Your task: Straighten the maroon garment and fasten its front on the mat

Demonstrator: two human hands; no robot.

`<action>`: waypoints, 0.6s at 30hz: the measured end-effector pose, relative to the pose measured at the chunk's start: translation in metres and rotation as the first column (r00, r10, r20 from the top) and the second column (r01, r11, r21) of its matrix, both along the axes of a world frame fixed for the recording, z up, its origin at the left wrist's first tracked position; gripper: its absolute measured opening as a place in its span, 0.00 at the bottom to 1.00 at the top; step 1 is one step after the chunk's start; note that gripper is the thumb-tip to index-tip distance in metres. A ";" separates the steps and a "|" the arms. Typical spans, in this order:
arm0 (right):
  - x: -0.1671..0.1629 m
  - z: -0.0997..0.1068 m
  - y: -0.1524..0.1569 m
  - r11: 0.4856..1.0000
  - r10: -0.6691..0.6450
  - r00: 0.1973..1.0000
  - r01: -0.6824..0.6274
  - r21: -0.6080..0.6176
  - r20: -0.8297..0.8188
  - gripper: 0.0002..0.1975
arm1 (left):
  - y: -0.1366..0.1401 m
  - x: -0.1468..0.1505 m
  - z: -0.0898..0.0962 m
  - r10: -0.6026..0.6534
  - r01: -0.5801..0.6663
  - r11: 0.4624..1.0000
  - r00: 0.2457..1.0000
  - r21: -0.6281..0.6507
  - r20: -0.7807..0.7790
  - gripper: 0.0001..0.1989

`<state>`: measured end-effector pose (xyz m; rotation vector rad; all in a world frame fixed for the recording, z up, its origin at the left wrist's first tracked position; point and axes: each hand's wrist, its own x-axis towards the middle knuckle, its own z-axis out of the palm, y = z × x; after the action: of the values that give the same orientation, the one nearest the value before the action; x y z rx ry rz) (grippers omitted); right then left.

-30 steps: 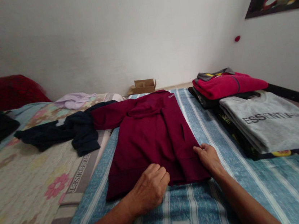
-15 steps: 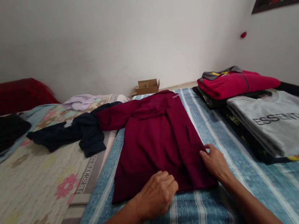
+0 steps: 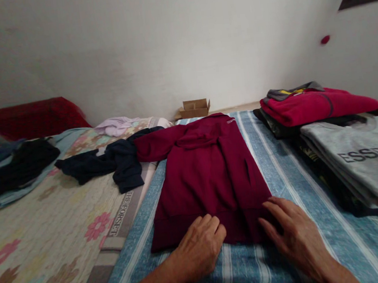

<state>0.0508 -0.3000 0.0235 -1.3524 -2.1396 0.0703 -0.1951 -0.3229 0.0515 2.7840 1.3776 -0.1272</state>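
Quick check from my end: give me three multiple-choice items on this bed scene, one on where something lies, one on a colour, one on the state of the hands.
1. Where does the cardboard box sit?
A. on the folded stack at the right
B. on the floor by the wall, beyond the far end of the maroon hoodie
C. on the floral sheet

2. What colour is the top garment of the far folded pile?
A. red
B. yellow
C. white

3. How do the hands stand?
A. both lifted clear of the bed
B. both gripping the grey shirt
C. left hand and right hand both resting at the hoodie's near hem

Answers: 1 B, the box shows beyond the hoodie's far end against the wall. 2 A, a red fleece lies on top. 3 C, fingers of both hands lie on the hem; the grey shirt is untouched.
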 end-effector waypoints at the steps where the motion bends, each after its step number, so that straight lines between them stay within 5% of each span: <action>1: -0.001 0.001 -0.006 0.994 0.098 0.995 -0.099 0.043 0.027 0.16 | 0.002 -0.001 -0.002 -0.023 0.023 1.000 1.000 0.005 0.015 0.08; 4: -0.009 -0.002 -0.019 0.969 0.228 0.968 -0.236 0.073 0.103 0.20 | 0.008 -0.004 -0.003 -0.119 0.117 0.993 0.991 0.023 0.059 0.07; 10: -0.028 -0.015 -0.018 0.976 0.162 0.975 -0.181 0.122 0.151 0.17 | 0.014 -0.005 -0.008 -0.182 0.178 0.982 0.980 0.060 0.083 0.10; 15: -0.030 -0.009 -0.011 0.974 0.184 0.955 -0.210 0.091 0.232 0.16 | 0.026 -0.012 -0.021 -0.283 0.259 0.949 0.950 0.180 0.128 0.17; 18: -0.029 -0.004 -0.007 0.973 0.194 0.950 -0.217 0.071 0.246 0.15 | 0.035 -0.012 -0.017 -0.291 0.276 0.953 0.948 0.127 0.128 0.17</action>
<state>0.0214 -0.3065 0.0199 -1.1243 -2.4461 -0.1183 -0.2072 -0.2881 0.0342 2.9953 0.9739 0.1467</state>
